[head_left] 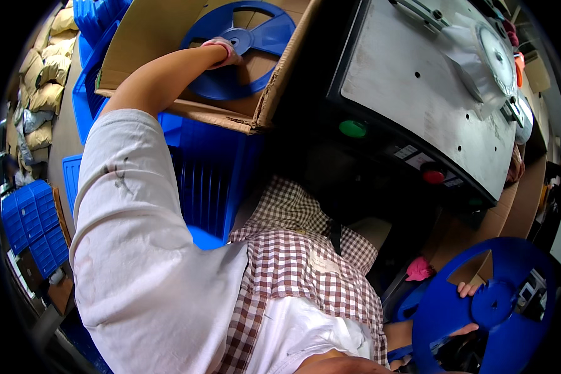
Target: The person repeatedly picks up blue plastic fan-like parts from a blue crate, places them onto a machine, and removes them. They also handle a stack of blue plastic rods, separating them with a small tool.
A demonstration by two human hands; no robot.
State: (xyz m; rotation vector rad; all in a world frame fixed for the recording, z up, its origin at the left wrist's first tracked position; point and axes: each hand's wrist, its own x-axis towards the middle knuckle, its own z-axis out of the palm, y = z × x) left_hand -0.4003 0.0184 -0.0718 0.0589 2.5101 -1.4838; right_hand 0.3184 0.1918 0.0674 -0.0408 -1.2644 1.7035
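Grey-topped machine (pixel 380 68) standing beside one open carton (pixel 134 50). With right hand (pixel 467 289), we are gripping one blue reel (pixel 494 305) through its cutouts; with left hand (pixel 233 56), touching second reel (pixel 268 38) inside carton, cannot tell how open.

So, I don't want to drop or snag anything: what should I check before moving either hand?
1. Right hand holding a blue reel: ok, fingers show at its openings.
2. Left hand at the other reel: ok, it reaches over that reel near the hub.
3. Left hand's grip: cannot tell, the fingertips are not clear.
4. Cardboard box open: ok, the reel inside shows from above.
5. Machine switched off: cannot tell, though its green button and red button are visible.
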